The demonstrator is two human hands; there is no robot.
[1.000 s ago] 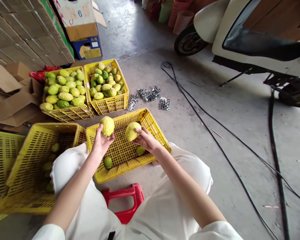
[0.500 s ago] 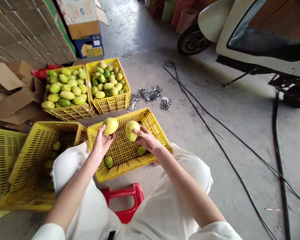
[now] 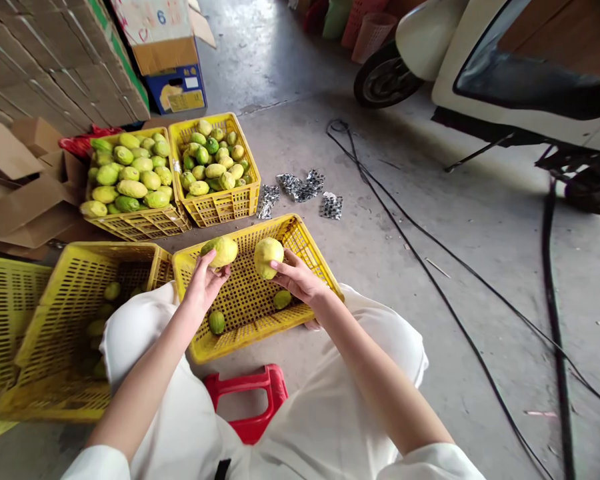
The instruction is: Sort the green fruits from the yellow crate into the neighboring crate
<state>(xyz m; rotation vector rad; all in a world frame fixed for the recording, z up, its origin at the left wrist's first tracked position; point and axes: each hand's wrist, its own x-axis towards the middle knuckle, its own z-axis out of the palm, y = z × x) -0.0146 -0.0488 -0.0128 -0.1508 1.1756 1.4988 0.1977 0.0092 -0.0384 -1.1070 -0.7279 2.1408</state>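
My left hand (image 3: 209, 283) is closed around a yellow-green lemon (image 3: 223, 252), with the thumb along its left end. In my right hand (image 3: 300, 279) is another lemon, a yellow one (image 3: 269, 258), gripped from its right side. Both fruits are held over a yellow plastic crate (image 3: 260, 339) between my knees, a small gap apart. Two greener lemons lie on the floor of that crate: one near the left front (image 3: 217, 323), the other at the right (image 3: 282, 299), partly below my right hand.
Two yellow crates full of lemons, left (image 3: 145, 228) and right (image 3: 220, 212), stand ahead. A deep crate (image 3: 55, 340) with a few fruits is at my left. A red stool (image 3: 265, 393) shows below me. Foil wrappers (image 3: 300, 187), black cables (image 3: 420, 243) and a scooter (image 3: 445, 60) are on the floor.
The lemon in my left hand has turned and shows a greener side. The right-hand lemon has turned slightly too and moved a little to the right. Both stay held.
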